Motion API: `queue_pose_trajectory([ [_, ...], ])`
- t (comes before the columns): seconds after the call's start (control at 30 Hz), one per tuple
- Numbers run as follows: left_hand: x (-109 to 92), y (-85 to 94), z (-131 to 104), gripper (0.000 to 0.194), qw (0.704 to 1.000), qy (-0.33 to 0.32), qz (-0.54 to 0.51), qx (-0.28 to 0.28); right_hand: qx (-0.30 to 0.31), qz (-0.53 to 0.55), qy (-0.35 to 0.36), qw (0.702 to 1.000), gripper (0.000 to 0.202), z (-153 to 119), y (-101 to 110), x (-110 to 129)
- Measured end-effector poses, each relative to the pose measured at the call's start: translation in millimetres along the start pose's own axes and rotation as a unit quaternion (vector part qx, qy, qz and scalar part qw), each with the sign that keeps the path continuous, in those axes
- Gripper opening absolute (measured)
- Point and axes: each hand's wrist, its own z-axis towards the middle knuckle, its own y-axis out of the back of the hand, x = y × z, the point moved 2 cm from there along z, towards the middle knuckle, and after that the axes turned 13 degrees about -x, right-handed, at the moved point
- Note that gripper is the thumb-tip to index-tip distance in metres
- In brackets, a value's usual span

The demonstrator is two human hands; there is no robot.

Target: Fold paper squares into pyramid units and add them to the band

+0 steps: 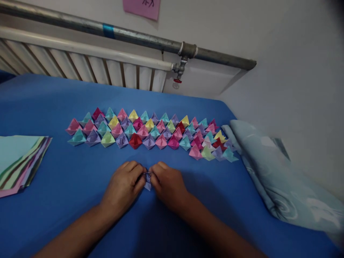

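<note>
Between my hands is a small folded piece of purple paper [147, 182], mostly hidden by fingers. My left hand [125, 188] pinches its left side, thumb and fingers pressed together. On the other side my right hand [168, 184] grips it the same way, the fingertips of both hands nearly meeting. Just beyond them, several rows of folded paper boats [149, 141] in pink, purple, teal, yellow, green and red stand close together on the blue surface [80, 172].
A fanned stack of coloured paper sheets [24, 157] lies at the left edge. On the right is a folded pale blue-green blanket [279, 179] against the wall. Along the back run a white radiator [115, 70] and a metal pipe [150, 42] with a red-handled valve [177, 81].
</note>
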Motion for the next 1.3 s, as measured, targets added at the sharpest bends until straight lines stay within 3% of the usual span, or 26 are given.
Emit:
queue_pose_trajectory([
  [0.33, -3, -0.3, 1, 0.014, 0.999, 0.018, 0.029, -0.007, -0.016, 0.027, -0.006, 0.999, 0.011, 0, -3, -1],
  [0.4, -2, 0.3, 1, 0.014, 1.000, 0.027, 0.008, -0.007, -0.026, 0.076, -0.012, 0.997, 0.008, -1, -1, -2],
  [0.53, -1, 4.8, 0, 0.012, 0.996, 0.053, -0.063, -0.025, -0.079, 0.222, -0.053, 0.970, 0.026, -3, 6, -10],
  [0.63, 0, 8.3, 0, 0.018, 0.991, 0.074, -0.104, -0.040, -0.115, 0.274, -0.076, 0.952, 0.022, -9, 13, -15],
  [0.77, 2, 11.8, 3, 0.019, 0.983, 0.113, -0.125, -0.068, -0.133, 0.242, -0.018, 0.961, 0.012, -19, 24, -11],
  [0.93, 1, 14.6, 6, 0.019, 0.980, 0.134, -0.125, -0.074, -0.076, 0.150, 0.048, 0.985, 0.013, -28, 22, -2],
  [1.1, 0, 16.4, 6, 0.019, 0.980, 0.135, -0.122, -0.076, -0.061, 0.139, 0.102, 0.983, 0.019, -30, 16, -3],
  [1.3, 5, 18.7, 8, 0.021, 0.973, 0.150, -0.158, -0.076, -0.011, 0.145, 0.175, 0.974, 0.018, -25, 27, -8],
])
